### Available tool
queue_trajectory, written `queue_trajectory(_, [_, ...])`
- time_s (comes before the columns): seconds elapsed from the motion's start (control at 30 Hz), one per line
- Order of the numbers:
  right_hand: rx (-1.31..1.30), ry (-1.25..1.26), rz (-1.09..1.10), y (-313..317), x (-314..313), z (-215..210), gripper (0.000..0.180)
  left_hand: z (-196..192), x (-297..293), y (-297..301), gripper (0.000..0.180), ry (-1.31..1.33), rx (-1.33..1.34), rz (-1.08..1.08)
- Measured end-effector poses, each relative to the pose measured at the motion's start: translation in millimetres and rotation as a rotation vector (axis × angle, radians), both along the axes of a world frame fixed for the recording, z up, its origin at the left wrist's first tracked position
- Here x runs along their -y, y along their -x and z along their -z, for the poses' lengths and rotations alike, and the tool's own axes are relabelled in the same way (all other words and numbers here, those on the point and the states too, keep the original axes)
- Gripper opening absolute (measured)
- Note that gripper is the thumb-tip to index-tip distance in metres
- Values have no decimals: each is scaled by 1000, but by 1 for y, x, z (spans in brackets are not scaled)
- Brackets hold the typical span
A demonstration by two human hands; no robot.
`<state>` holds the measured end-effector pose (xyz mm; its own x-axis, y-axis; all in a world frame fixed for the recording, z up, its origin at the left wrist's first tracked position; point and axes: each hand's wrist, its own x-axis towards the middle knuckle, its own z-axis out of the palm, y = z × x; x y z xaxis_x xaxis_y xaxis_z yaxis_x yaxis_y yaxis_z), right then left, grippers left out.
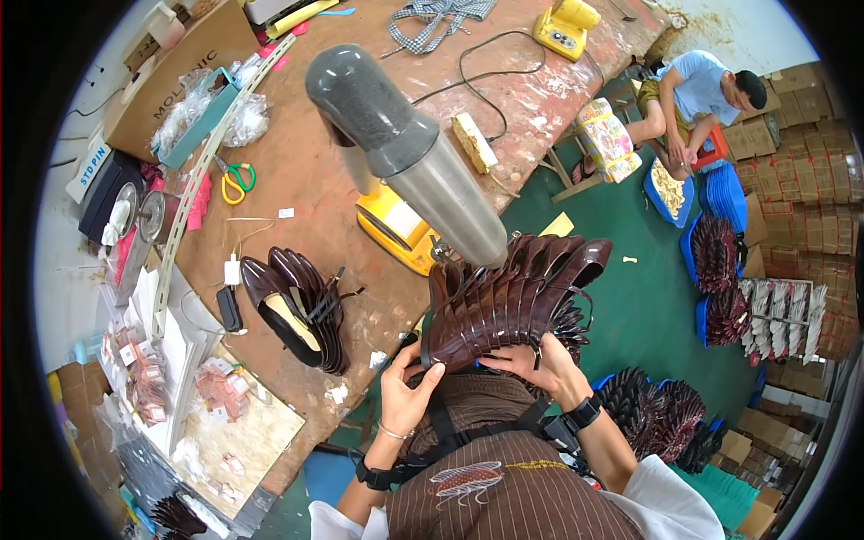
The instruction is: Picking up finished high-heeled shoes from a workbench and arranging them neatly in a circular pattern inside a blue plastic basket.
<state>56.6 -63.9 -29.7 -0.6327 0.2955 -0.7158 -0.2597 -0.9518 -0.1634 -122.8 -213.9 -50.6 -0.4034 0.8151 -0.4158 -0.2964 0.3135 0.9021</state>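
A nested row of glossy dark-brown shoes (490, 310) is gripped between my two hands, just off the near edge of the worktable. My left hand (409, 391) closes round the row's left end, thumb on the outside. Supporting the row from below near its right end is my right hand (535, 364); its fingers are partly hidden under the shoes. To the left, a smaller bundle of similar shoes (297, 310), with thin straps, lies on the table. A grey-capped steel cylinder (423, 162) rises in front of me, its lower end close above the held shoes.
The brown worktable (315, 171) carries a yellow device (396, 229), scissors (236, 180) and a teal tray (193, 121). Packets (225, 387) lie at left. Across the green floor a seated person (702, 99) works beside blue bins (670, 193). Cartons (801, 171) line the right wall.
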Motion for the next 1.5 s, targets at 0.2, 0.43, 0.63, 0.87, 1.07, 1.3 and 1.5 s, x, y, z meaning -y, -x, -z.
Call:
queue_trajectory(0.2, [7, 6, -71, 11, 1, 3, 39, -1, 13, 3, 44, -9, -7, -56])
queue_trajectory(0.43, [-18, 40, -117, 19, 4, 10, 39, -8, 27, 6, 42, 7, 18, -119])
queue_trajectory(0.63, [10, 77, -198, 31, 8, 11, 38, -6, 43, 6, 42, 14, 20, -180])
queue_trajectory(0.87, [-13, 62, -306, 43, 15, 14, 36, -11, 61, 6, 45, 36, 65, -246])
queue_trajectory(1.07, [-23, 46, -360, 48, 24, 15, 37, -12, 77, 5, 44, 67, 59, -278])
queue_trajectory(1.3, [-14, 55, -248, 27, 22, 14, 37, -5, 55, 3, 43, 61, 51, -192])
queue_trajectory(1.5, [16, 41, -10, -6, 8, 14, 41, 3, 3, -4, 42, -9, -69, -21])
